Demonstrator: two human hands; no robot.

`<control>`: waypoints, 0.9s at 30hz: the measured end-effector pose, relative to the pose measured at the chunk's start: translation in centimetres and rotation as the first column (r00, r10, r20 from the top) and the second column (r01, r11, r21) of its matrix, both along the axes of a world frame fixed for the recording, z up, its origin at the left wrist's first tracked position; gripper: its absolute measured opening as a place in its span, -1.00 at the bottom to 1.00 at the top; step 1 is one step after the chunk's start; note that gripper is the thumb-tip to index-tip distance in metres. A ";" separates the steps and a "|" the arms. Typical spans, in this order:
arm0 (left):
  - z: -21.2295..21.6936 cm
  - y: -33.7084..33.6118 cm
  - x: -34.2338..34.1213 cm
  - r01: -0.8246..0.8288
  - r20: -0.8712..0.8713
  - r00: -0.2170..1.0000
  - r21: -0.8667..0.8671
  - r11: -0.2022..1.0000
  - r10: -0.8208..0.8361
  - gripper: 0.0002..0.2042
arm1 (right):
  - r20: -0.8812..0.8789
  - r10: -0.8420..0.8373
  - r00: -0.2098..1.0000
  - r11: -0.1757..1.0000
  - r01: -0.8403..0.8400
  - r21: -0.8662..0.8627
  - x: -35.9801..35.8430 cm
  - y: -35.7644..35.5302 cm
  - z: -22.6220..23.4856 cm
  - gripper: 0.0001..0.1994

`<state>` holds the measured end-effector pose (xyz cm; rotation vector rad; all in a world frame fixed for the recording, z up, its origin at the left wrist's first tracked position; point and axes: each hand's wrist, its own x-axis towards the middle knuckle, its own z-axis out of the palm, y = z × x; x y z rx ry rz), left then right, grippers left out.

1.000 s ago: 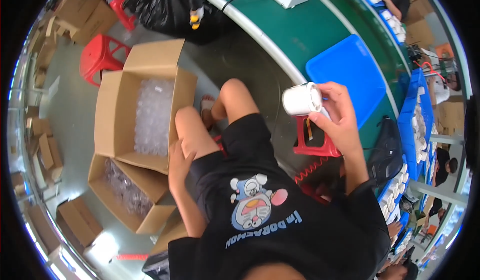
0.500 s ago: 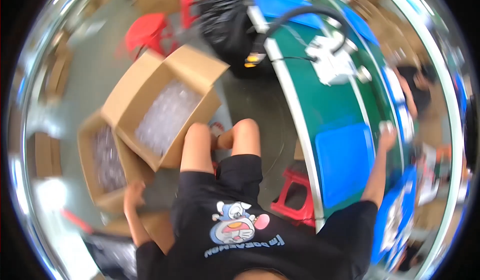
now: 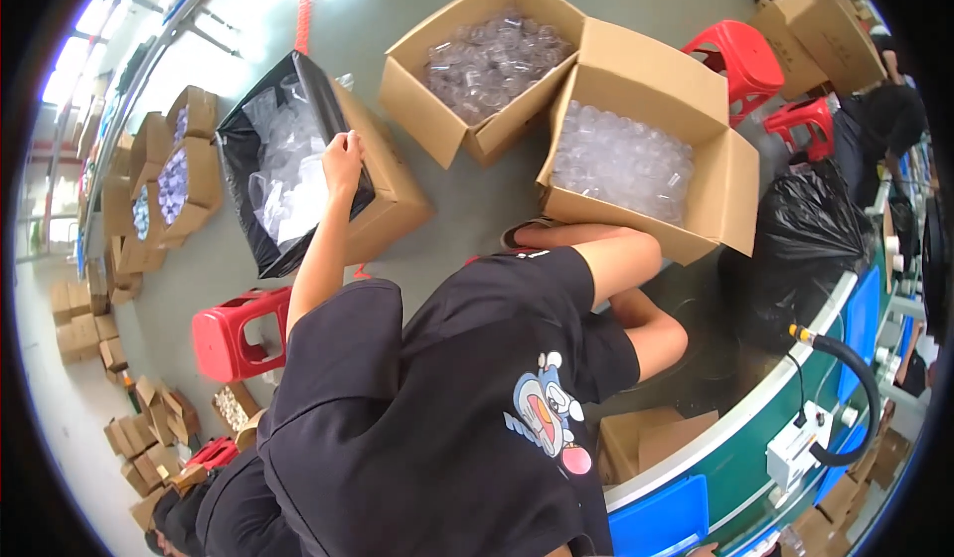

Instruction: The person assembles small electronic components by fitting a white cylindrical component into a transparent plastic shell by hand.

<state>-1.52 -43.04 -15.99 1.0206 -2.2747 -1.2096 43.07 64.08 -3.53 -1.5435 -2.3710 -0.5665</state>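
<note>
At the upper left, my left hand is over the near rim of a carton lined with a black plastic bag. Its fingers are curled together, and what they hold, if anything, is hidden. Clear and whitish plastic pieces lie inside the bag, beside the hand. My right hand does not show; the black sleeve and shirt fill the lower middle.
Two open cartons stand ahead: one with greyish clear plastic containers, one with whitish ones. A red stool is at left, another at upper right. A green workbench with blue trays curves along the right.
My view has swung left, so the workbench has moved to the lower right. My left hand has come up to the bag-lined carton; my right hand, earlier over the bench, has left view.
</note>
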 end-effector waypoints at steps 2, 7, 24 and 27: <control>0.5 0.0 0.5 -0.022 0.008 1.000 -0.040 0.999 0.022 -0.71 | 0.024 0.073 0.997 0.993 -0.074 0.089 -1.1 -2.4 0.6 -0.44; 2.5 2.5 -5.8 0.176 -0.106 0.974 -0.190 0.966 -0.198 -0.75 | 0.007 0.160 0.987 0.941 -0.154 0.300 -2.1 -7.5 2.5 -0.44; -4.8 26.2 -11.4 0.904 -0.064 0.417 0.136 0.406 -0.907 -0.74 | -0.089 0.240 0.967 0.964 -0.248 -0.098 -20.1 -34.7 7.9 -0.55; -4.6 32.8 -7.9 0.990 0.027 0.139 0.027 0.140 -0.990 -0.50 | -0.126 0.254 0.959 0.959 -0.267 -0.100 -18.2 -34.7 6.9 -0.58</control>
